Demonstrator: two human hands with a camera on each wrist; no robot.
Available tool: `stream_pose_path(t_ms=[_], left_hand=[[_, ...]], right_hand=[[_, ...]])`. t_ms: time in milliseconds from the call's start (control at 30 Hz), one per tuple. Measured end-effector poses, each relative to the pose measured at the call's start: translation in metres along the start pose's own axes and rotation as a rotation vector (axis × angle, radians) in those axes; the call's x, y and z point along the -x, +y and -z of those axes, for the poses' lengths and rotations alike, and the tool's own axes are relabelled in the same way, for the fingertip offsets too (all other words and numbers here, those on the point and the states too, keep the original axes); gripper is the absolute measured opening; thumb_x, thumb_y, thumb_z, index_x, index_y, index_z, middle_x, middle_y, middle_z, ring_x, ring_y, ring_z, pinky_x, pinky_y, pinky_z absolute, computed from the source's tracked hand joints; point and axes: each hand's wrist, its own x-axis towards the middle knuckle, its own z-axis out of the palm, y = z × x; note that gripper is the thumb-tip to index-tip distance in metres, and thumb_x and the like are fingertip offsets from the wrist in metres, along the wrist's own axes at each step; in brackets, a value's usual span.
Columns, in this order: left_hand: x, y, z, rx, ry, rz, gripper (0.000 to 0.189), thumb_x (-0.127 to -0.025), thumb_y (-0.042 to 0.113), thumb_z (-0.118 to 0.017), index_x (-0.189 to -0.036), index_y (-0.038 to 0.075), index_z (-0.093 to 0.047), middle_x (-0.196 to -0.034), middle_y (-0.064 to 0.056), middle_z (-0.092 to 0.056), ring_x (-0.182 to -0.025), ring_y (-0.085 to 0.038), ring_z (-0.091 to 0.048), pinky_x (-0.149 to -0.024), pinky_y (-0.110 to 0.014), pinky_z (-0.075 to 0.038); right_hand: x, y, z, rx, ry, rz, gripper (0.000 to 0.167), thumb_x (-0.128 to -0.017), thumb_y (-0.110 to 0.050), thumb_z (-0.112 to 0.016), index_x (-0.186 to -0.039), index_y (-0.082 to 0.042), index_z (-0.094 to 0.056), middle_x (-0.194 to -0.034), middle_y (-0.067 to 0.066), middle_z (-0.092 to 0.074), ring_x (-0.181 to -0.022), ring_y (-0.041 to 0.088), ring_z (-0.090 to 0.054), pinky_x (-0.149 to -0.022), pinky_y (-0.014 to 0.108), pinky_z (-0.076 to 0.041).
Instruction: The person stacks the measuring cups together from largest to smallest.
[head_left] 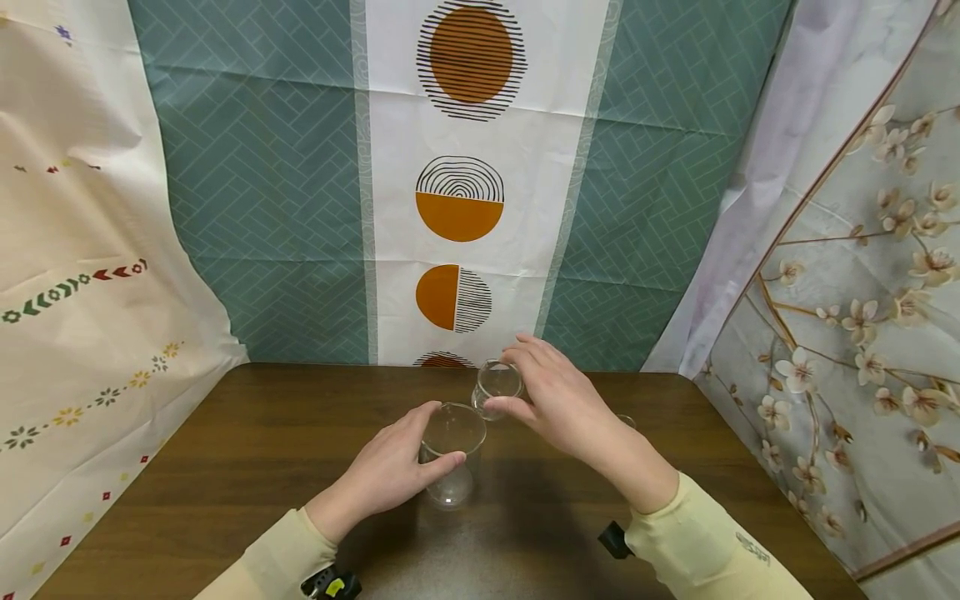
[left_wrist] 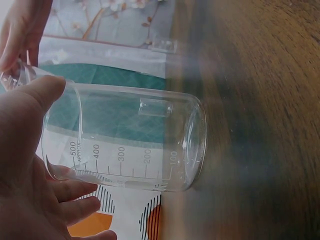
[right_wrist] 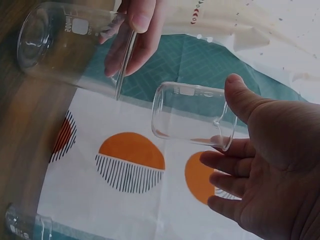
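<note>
A large clear glass beaker (head_left: 467,435) with white graduations up to 500 stands upright on the table. My left hand (head_left: 390,467) grips it around the upper part, thumb on one side of the rim and fingers on the other. In my right hand (head_left: 555,400), a smaller clear beaker (right_wrist: 192,115) is pinched near its rim between thumb and fingers. It is held up off the table, just beyond and right of the large beaker's rim. No contents show in either beaker.
Another small glass vessel (head_left: 627,420) stands on the table to the right, mostly hidden behind my right forearm. The brown wooden table (head_left: 187,467) meets a patterned green and white cloth (head_left: 285,208) at its back edge. Printed cloths hang at both sides.
</note>
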Motion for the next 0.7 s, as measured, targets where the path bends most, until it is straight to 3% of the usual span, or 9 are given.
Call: stream_pose_path(t_ms=[700], left_hand=[[0.0, 0.001, 0.001, 0.008, -0.011, 0.004, 0.092, -0.099, 0.068, -0.073, -0.162, 0.006, -0.049, -0.159, -0.012, -0.058, -0.141, -0.035, -0.06, -0.112, -0.061, -0.05]], right_hand=[[-0.009, -0.012, -0.01, -0.038, -0.045, 0.009, 0.058, -0.098, -0.046, -0.083, -0.134, -0.004, -0.067, -0.142, 0.012, -0.067, -0.157, 0.034, -0.044, -0.126, 0.053, -0.037]])
